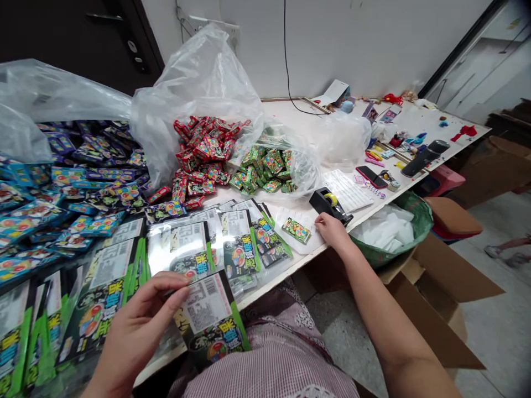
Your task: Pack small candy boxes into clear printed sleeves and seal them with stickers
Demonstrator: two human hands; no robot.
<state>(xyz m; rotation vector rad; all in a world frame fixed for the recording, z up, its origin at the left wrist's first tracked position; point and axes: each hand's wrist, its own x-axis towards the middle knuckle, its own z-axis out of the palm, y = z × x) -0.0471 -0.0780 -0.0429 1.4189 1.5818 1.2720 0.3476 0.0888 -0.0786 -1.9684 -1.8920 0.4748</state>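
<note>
My left hand (139, 326) is closed on a clear printed packet bag (209, 318) with black, green and yellow print, held at the table's front edge above my lap. My right hand (332, 229) reaches out to the right, its fingers curled on a white sheet (296, 218) next to a black tape dispenser (329, 203). A small green candy pack (296, 230) lies on that sheet just left of the hand. Whether the right fingers pinch anything is unclear.
Several printed packet bags (182, 251) overlap along the table front. Piles of blue packs (83, 177), red packs (201, 152) and green packs (265, 168) lie in clear plastic bags. A phone (372, 176), a black flask (425, 157), a green basket (415, 224) and a cardboard box (440, 309) are on the right.
</note>
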